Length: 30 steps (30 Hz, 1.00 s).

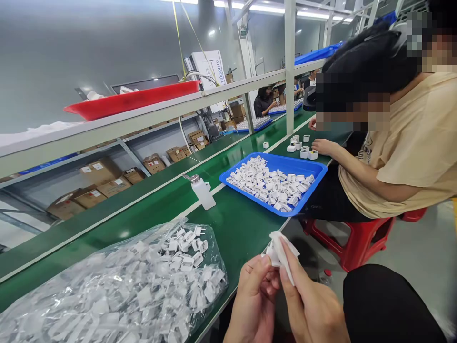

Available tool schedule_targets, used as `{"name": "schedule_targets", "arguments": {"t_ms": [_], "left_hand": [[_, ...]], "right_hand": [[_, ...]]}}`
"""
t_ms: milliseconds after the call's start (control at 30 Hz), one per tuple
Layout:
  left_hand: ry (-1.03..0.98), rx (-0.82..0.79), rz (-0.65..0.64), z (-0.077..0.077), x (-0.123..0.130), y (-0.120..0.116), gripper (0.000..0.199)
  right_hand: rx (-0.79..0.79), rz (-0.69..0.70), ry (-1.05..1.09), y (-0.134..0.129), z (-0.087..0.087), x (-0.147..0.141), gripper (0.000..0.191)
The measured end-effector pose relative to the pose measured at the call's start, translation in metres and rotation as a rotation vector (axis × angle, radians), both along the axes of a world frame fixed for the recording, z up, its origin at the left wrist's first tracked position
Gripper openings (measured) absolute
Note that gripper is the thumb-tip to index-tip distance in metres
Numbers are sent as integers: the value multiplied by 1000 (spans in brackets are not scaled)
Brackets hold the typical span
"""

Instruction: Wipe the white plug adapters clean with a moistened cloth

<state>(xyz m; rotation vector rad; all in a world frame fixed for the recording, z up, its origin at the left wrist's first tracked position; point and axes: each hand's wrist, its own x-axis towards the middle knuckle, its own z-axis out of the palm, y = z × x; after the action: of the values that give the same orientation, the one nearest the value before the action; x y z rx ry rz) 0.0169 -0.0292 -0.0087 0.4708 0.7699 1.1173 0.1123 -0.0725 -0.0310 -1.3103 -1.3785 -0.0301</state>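
We pinch small white part (276, 250) between both hands: right hand (314, 305) fingers clamped along its long edge, left hand (255, 300) gripping beneath, equally near.

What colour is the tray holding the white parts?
Blue tray, seen in the head view.
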Motion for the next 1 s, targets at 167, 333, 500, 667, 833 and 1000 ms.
{"name": "schedule_targets", "arguments": {"t_ms": [167,333,500,667,833,1000], "left_hand": [[104,71,-4,-5,-1,0,29],[114,98,-4,-4,-2,-1,31],[-37,-23,16,2,-4,0,35],[-19,-52,29,-3,0,-5,37],[307,209,151,-3,5,-6,38],[305,189,128,-3,5,-5,40]], "right_hand": [[-222,218,270,2,2,9,47],[-603,501,987,-1,22,21,54],[-520,442,1356,2,25,25,39],[-441,115,929,-2,26,20,52],[-555,380,889,-8,29,3,62],[-414,284,628,-6,18,13,48]]}}
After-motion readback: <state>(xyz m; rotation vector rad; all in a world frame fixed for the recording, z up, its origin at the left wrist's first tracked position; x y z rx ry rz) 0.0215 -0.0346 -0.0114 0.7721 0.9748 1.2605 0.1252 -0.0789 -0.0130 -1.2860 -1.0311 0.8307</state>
